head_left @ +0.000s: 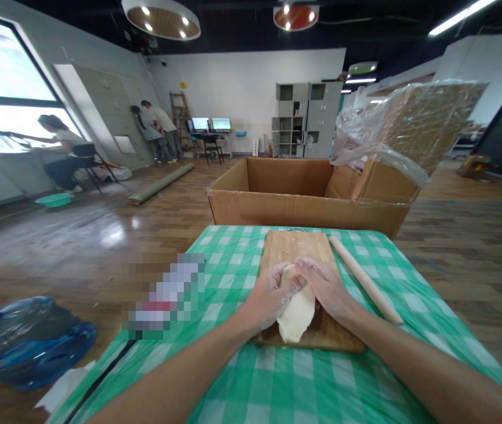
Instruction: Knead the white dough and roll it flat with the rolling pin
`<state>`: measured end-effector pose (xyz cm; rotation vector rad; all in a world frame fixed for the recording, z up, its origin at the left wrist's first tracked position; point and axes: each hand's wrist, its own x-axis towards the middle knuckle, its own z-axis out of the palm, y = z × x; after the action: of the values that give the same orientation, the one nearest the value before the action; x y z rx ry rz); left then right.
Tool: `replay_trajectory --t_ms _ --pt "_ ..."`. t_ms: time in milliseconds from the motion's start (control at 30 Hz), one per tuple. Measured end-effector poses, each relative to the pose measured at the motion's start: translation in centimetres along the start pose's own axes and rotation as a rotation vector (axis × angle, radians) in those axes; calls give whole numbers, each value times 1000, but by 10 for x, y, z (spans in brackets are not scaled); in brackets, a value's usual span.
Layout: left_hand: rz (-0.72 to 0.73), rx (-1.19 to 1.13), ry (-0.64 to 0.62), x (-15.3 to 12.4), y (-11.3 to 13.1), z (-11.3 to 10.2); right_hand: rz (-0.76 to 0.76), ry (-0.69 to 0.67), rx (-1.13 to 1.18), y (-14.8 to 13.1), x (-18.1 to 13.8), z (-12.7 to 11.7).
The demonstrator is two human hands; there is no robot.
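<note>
A pale, oblong piece of dough is held over the wooden cutting board, its longer end hanging toward me. My left hand grips it from the left, the thumb lying across its upper part. From the right, my right hand closes around the same dough, fingers over its far end. Both hands look dusted with white powder. Just right of the board lies a wooden rolling pin, slanting along the table and touched by neither hand.
A green and white checked cloth covers the table. A blurred-out object with a black cable lies at the left edge. Beyond the table stands a large open cardboard box. Large blue plastic bottles are on the floor at left; people are farther back.
</note>
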<state>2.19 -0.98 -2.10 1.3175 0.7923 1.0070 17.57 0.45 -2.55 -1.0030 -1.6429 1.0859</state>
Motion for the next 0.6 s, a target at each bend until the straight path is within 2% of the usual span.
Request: replay_trajectory --t_ms 100,267,400,600 --pt "13 97 -35 0 -2 -1 -86 -19 -137 0 3 -3" --pt "-42 38 -68 0 -6 0 -37 28 -41 3 6 -3" --pt "-1 65 6 -2 -7 1 -38 35 -75 1 6 -4" --pt "96 310 109 -5 -8 0 -53 -30 -167 -5 1 -2"
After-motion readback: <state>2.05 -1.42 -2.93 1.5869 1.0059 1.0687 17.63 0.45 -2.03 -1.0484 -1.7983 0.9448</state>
